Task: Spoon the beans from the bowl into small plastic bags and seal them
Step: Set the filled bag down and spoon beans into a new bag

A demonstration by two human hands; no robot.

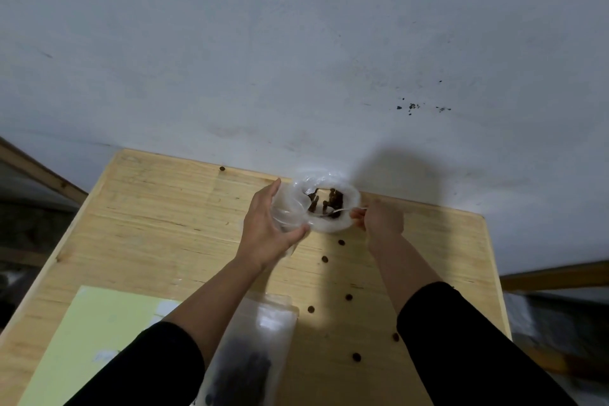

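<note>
Head view, spoon [333, 212] pinched by right hand [379, 219]

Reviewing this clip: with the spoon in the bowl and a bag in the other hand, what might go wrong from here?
1. Loose beans already lie on the table; more may spill as the right hand lifts the spoon from the bowl.
2. The left hand holds a limp clear bag whose mouth may sag and miss the spoonful.
3. The filled bag sits near the table's front, by the left forearm, and could get knocked.
</note>
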